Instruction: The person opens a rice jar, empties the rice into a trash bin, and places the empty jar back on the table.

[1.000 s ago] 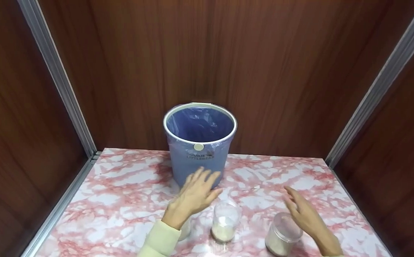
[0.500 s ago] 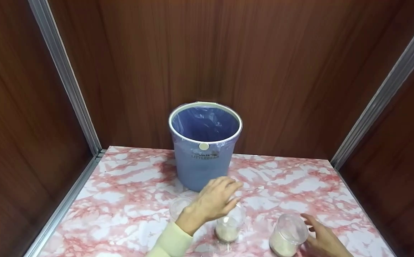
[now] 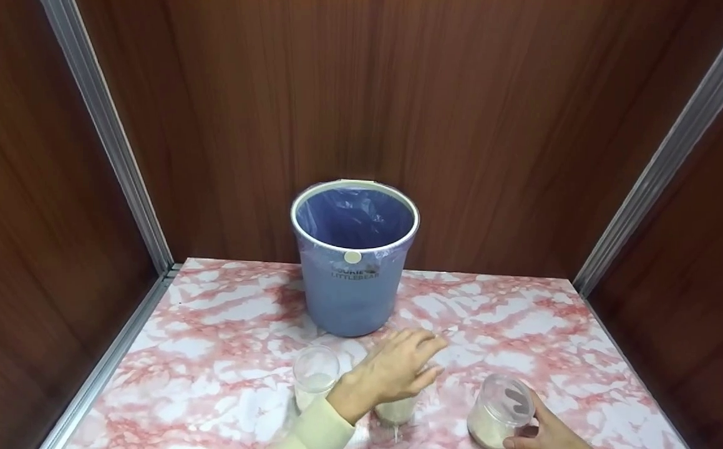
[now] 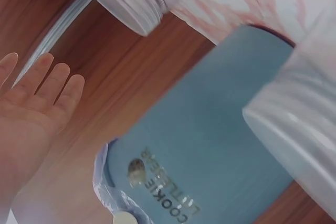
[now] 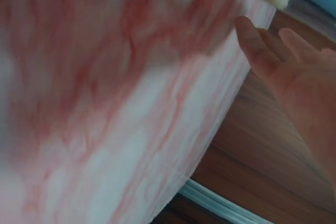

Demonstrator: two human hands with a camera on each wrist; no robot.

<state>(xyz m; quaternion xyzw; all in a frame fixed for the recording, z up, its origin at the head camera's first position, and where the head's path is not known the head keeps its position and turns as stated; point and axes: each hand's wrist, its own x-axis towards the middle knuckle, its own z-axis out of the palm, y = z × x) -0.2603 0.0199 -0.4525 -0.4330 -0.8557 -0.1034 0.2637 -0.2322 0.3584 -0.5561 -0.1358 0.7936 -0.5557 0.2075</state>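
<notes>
Three clear plastic jars with pale contents stand in a row on the marbled table. My right hand grips the right jar from its right side; its fingers show through the clear wall, with the thumb in front. My left hand, fingers loosely extended, hovers over the middle jar and hides its upper part. Left of that wrist is the left jar, partly behind the sleeve. In the left wrist view the palm holds nothing, and two jars loom large at the edges.
A blue bin lined with a thin plastic bag stands behind the jars, its mouth open. Brown wood-grain panels enclose the table at the back and sides, with metal posts in the corners.
My right hand has come down from above the right jar and closed round its right side. My left hand has shifted right and lower, uncovering the left jar and covering the middle one.
</notes>
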